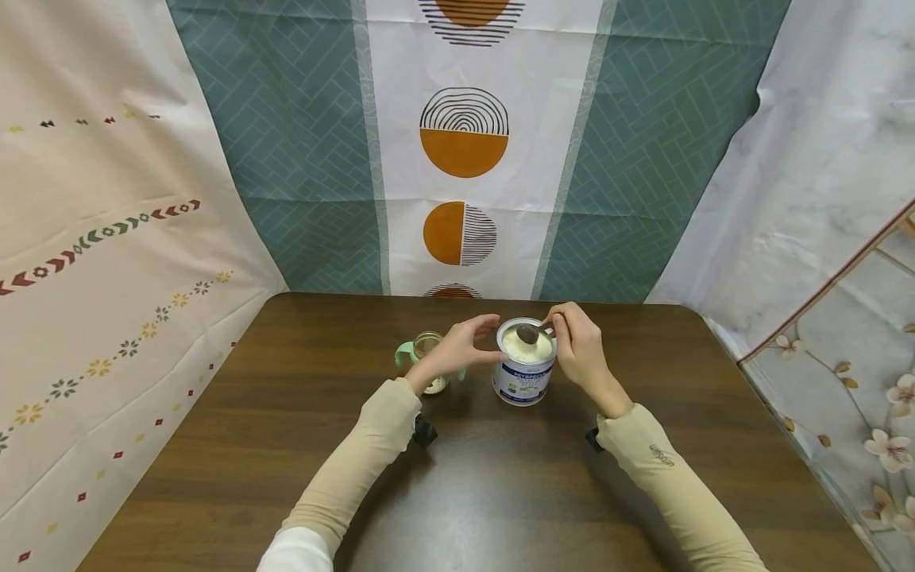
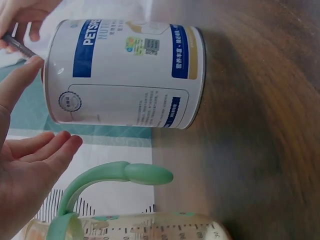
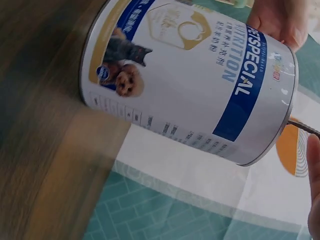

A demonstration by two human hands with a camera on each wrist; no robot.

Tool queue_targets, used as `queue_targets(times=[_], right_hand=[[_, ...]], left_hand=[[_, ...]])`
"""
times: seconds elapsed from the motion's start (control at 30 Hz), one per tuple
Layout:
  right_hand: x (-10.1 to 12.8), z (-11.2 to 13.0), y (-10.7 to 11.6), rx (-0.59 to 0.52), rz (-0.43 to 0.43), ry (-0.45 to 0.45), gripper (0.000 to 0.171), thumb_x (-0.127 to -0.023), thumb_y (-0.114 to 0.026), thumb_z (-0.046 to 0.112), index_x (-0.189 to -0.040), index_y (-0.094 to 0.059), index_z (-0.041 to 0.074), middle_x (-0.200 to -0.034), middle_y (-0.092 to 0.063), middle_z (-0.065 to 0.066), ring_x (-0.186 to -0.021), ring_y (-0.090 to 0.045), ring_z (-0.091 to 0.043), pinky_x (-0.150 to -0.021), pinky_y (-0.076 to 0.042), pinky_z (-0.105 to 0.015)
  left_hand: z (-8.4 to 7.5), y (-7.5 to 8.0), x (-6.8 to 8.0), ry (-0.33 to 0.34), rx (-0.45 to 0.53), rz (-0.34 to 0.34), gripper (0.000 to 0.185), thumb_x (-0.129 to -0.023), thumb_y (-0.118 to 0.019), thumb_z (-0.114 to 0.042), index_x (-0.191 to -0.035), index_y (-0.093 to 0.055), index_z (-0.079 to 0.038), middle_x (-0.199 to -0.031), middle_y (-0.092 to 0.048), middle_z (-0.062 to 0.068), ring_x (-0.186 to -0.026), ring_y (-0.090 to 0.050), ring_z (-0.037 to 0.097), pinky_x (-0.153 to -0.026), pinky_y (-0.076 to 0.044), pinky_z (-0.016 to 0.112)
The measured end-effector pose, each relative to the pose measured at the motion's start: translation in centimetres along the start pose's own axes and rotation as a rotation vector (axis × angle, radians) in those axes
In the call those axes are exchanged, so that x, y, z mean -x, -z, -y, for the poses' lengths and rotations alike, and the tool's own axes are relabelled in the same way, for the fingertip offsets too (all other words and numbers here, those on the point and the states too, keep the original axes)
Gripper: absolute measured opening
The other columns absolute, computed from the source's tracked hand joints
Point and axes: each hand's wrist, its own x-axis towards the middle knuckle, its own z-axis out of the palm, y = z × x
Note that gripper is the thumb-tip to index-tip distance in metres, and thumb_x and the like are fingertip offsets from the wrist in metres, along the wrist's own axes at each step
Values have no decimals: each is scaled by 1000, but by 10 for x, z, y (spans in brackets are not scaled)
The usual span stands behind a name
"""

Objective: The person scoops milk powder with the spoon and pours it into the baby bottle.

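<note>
A white and blue tin of pale powder [image 1: 516, 381] stands upright on the table. In the head view my right hand [image 1: 581, 349] pinches the handle of a dark spoon [image 1: 527, 334], whose bowl is over the powder inside the rim. Whether the bowl touches the powder I cannot tell. My left hand [image 1: 465, 345] is at the tin's left side with fingers spread. In the left wrist view its thumb [image 2: 22, 80] is at the rim and the other fingers are extended away from the tin. A baby bottle with green handles [image 1: 427, 343] stands left of the tin, partly behind my left wrist.
The brown wooden table [image 1: 500, 492] runs up to a patterned curtain [image 1: 465, 238] at the back. Printed cloth hangs along the left side [image 1: 129, 318] and the right side [image 1: 822, 262].
</note>
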Motion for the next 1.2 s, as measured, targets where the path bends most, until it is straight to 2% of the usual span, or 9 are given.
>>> queue_targets(times=[0.17,0.33,0.5,0.77,0.87,0.93,1.03,1.2], right_hand=[[4,0,1,45,48,136,31,-104,-40,16,-88,-57,-3,-82,-58,-13,-65,-55,-18,-56,-48,-26],[7,1,2,57,115,207,37,-105,-38,22,-92,-59,-5,-85,-59,-12,-72,-57,-19,-62,-50,-31],[9,2,1,45,148,214,37,-105,-37,22,-93,-59,-4,-85,-59,-11,-76,-58,-20,-67,-50,-34],[15,1,-7,-13,120,182,34,-105,-38,21,-90,-58,-1,-81,-58,-8,-70,-54,-15,-62,-47,-26],[17,0,-9,-29,59,96,25,-102,-44,11,-87,-59,-1,-80,-59,-10,-72,-54,-17,-63,-46,-26],[18,1,-10,-31,5,-8,18,-98,-47,2,-85,-60,-1,-80,-61,-11,-73,-54,-16,-65,-45,-25],[15,2,-10,-71,-59,-227,19,-97,-47,-3,-85,-61,-2,-75,-61,-15,-66,-52,-18,-60,-42,-19],[5,7,-2,-223,-111,-610,29,-103,-39,7,-92,-58,-11,-81,-64,-25,-57,-55,-26,-50,-44,-11]], left_hand=[[1,-4,-2,-20,0,13,84,-79,-81,-25,-147,-37,-4,-150,-42,15,-137,-44,26,-113,-37,37],[2,-11,-4,-21,-5,5,88,-77,-82,-24,-148,-35,-4,-150,-42,14,-138,-43,25,-114,-36,37],[3,-18,-7,-22,-13,-12,91,-77,-83,-24,-149,-32,-4,-150,-42,13,-136,-45,27,-113,-38,39],[5,-25,-12,-16,5,-41,95,-73,-86,-23,-149,-32,-5,-147,-46,13,-133,-48,25,-110,-41,38],[4,-27,-13,1,11,-48,96,-72,-86,-25,-150,-32,-6,-146,-47,11,-132,-49,23,-109,-42,38],[4,-28,-13,15,8,-49,98,-72,-86,-28,-150,-31,-8,-145,-48,11,-130,-51,23,-108,-43,40],[3,-30,-14,37,2,-45,101,-71,-87,-31,-151,-29,-10,-143,-49,11,-127,-52,24,-106,-44,42],[2,-32,-15,59,3,-50,103,-70,-87,-33,-151,-29,-12,-143,-50,11,-127,-52,25,-105,-44,44]])
